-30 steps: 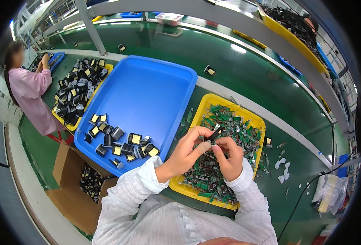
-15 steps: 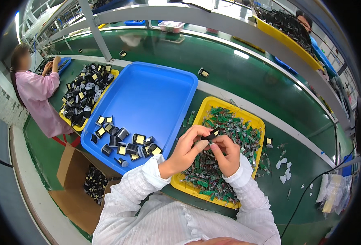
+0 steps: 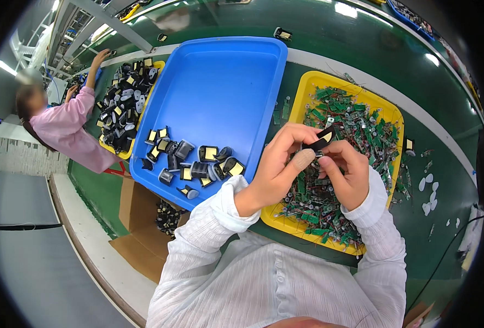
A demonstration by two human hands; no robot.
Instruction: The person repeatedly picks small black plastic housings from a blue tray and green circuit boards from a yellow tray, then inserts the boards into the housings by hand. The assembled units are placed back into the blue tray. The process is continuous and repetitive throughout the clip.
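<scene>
A small black plastic casing with a pale yellow patch (image 3: pixel 322 140) is gripped between the fingers and thumb of my left hand (image 3: pixel 280 164). The thumb has a tan covering on its tip. My right hand (image 3: pixel 350 174) is pinched close against the casing's lower side, by a small shiny part (image 3: pixel 319 154); what its fingertips hold is mostly hidden. Both hands are above a yellow tray (image 3: pixel 306 87) heaped with green circuit boards (image 3: pixel 329 221) and thin wires. To the left, a large blue tray (image 3: pixel 220 82) has several black-and-grey casings (image 3: pixel 184 148) in its near part.
A second yellow tray (image 3: pixel 157 65) at left is piled with casings. Beyond it a person in pink (image 3: pixel 72 123) sits with one arm raised. An open cardboard box (image 3: pixel 135 246) with black parts stands below the bench. White oval pieces (image 3: pixel 429 194) and a black cable (image 3: pixel 436 268) lie at right.
My view has swung, so trays and hands appear shifted right. My hands stay together on the casing, which is tilted a little differently. The person in pink has raised an arm toward the belt.
</scene>
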